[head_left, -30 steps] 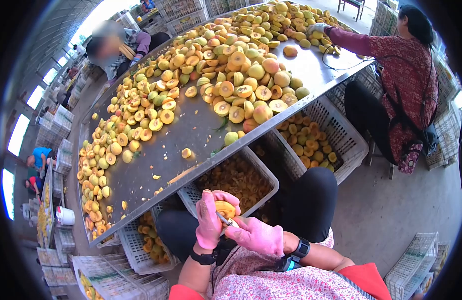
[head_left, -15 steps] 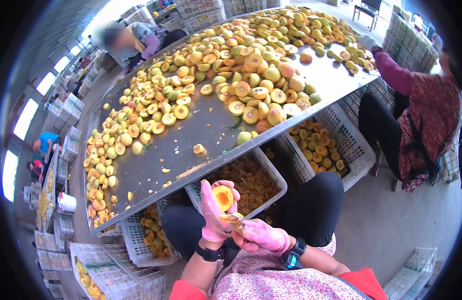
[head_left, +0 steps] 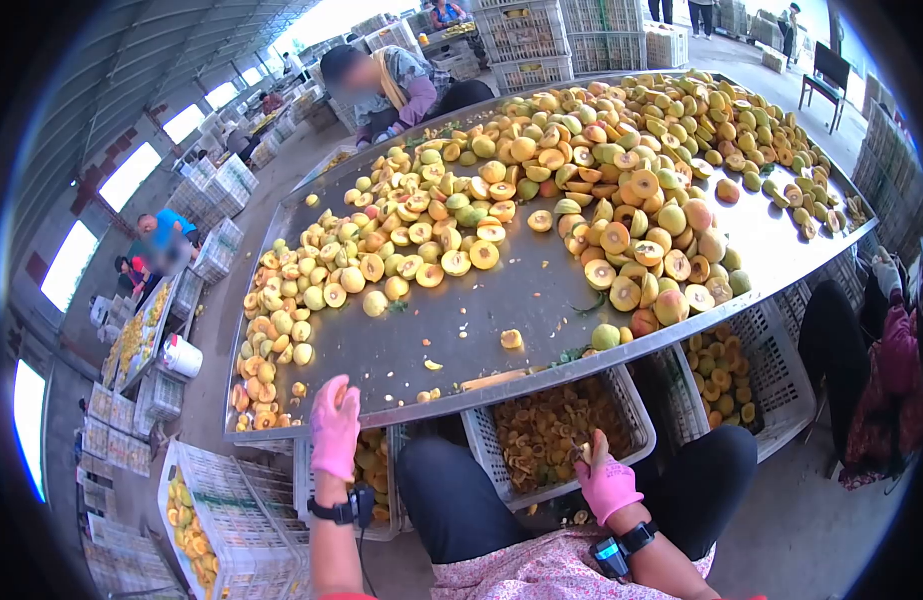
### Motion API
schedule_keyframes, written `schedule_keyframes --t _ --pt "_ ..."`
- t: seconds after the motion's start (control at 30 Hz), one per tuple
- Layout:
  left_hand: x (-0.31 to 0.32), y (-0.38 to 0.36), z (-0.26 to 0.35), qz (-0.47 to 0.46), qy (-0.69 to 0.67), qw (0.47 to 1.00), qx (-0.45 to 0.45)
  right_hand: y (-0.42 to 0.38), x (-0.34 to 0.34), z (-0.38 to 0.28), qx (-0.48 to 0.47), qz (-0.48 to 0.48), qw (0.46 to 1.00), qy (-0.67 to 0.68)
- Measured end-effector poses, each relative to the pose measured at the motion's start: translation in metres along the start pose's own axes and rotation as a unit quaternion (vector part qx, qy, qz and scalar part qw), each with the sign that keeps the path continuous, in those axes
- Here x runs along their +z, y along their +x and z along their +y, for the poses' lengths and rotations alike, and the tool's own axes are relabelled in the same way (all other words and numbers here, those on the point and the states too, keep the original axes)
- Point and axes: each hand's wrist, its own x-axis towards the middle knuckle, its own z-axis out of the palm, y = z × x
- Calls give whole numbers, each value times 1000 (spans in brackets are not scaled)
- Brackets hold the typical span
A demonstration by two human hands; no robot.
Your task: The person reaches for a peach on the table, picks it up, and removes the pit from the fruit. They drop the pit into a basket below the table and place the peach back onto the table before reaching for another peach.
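Your hands aren't sharing one fruit half now. Your left hand (head_left: 337,430) is curling loosely near the edge of the table (head_left: 527,278); I can't tell if it's holding anything. Your right hand (head_left: 610,482) is pinching something small (head_left: 584,453) over the basket (head_left: 639,408). Cut fruit (head_left: 418,232) is lying on the table.

Parted left grip (head_left: 337,430) from right grip (head_left: 610,487), out to the near left edge of the surface (head_left: 452,330), with fruit half no longer plain to see. Shifted right grip to the near right corner of the scrap crate (head_left: 482,450). Can see co-worker's purple sleeve (head_left: 899,345) withdrawn from above the surface.
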Motion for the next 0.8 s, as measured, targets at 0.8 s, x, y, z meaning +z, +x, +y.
schedule_keyframes --t 0.8 --pt "165 175 21 -254 -258 923 -128 -12 -5 -26 -59 0 993 105"
